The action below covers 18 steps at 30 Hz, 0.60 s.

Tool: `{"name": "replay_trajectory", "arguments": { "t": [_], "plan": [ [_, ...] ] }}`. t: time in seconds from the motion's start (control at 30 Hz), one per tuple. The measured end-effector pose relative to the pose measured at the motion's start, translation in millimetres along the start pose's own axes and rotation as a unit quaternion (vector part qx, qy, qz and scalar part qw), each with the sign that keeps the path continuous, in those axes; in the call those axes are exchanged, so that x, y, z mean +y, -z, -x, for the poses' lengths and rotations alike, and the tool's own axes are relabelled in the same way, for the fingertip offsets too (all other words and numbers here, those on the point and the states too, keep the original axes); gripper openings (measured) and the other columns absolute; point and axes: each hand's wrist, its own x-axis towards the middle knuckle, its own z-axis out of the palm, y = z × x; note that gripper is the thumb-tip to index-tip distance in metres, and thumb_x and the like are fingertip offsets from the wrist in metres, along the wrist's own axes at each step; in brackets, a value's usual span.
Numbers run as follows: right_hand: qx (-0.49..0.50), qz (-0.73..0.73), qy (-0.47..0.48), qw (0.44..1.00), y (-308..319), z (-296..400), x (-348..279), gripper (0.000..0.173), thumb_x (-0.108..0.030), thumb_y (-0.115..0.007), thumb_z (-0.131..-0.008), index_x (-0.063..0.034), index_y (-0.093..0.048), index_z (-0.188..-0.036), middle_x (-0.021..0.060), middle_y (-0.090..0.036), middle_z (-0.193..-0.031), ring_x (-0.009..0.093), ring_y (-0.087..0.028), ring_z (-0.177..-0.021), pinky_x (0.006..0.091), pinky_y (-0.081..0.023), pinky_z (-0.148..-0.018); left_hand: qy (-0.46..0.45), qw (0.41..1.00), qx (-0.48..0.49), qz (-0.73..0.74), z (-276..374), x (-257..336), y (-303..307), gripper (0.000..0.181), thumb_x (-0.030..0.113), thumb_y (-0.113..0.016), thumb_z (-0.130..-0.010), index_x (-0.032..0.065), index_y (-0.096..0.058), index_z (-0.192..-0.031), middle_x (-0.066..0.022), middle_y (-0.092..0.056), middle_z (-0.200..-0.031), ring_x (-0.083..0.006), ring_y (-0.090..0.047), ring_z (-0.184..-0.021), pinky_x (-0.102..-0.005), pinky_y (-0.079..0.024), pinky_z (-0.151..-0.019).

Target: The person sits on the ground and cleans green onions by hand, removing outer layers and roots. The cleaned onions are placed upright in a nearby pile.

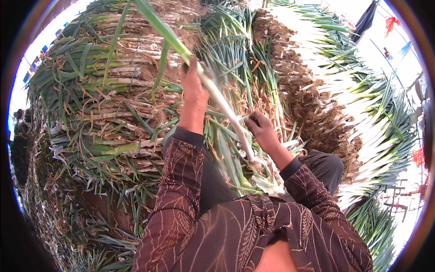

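My left hand [193, 80] is closed around the upper shaft of a long green onion [221, 98], where its white part turns green. The stalk slants from the green leaves at upper left down to its rooted end near my lap. To the right of the shaft is my right hand [260, 125], its fingers curled together; a thin pale strip shows at its fingertips, but whether it is pinched there is unclear. Beneath both hands lie loose green leaves and pale peeled outer layers [268, 183].
Untrimmed green onions with dry outer leaves [119, 78] are heaped on the left. Cleaner white-stemmed onions [340, 98] form a long curved stack on the right, roots inward. More onions [231, 57] lie ahead between them. Leaf scraps [112, 244] cover the ground at lower left.
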Motion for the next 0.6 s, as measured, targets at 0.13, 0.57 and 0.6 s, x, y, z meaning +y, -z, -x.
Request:
{"name": "replay_trajectory", "arguments": {
  "t": [0.13, 0.57, 0.6],
  "plan": [
    [-0.092, 0.279, 0.005, 0.956, 39.1, 76.6, 68.8, 0.029, -0.03, -0.065, -0.083, -0.0055, -0.05, -0.086, 0.0201, -0.058, -0.068, 0.037, -0.057, -0.058, 0.0409, -0.044, -0.053, -0.016, 0.998, 0.036, 0.05, -12.0, 17.6, 11.2, 0.026, 0.023, -0.063, -0.088, 0.007, -0.045, -0.098, -0.0033, -0.048, -0.069, -0.014, -0.049, -0.053, -0.0255, -0.04, -0.043],
    [0.05, 0.398, 0.104, 0.91, 65.1, 35.6, 4.5, 0.061, -0.027, -0.066, -0.081, -0.0063, -0.042, -0.134, 0.0175, -0.057, -0.102, 0.034, -0.057, -0.089, 0.043, -0.045, -0.078, -0.004, 0.995, 0.091, -0.051, 0.9, -14.9, 4.3, 0.047, 0.027, -0.056, -0.091, 0.0027, -0.034, -0.124, -0.0041, -0.048, -0.077, -0.0149, -0.054, -0.06, -0.0308, -0.047, -0.05],
    [0.03, 0.339, 0.13, 0.931, 49.5, 23.2, -3.3, 0.067, -0.026, -0.068, -0.08, -0.0055, -0.038, -0.137, 0.0189, -0.057, -0.101, 0.035, -0.057, -0.09, 0.0434, -0.045, -0.079, -0.006, 0.994, 0.097, -0.052, -2.4, -31.5, 4.7, 0.036, 0.026, -0.052, -0.093, 0.0045, -0.037, -0.118, -0.0048, -0.048, -0.072, -0.0156, -0.053, -0.054, -0.0307, -0.045, -0.048]
  ]
}}
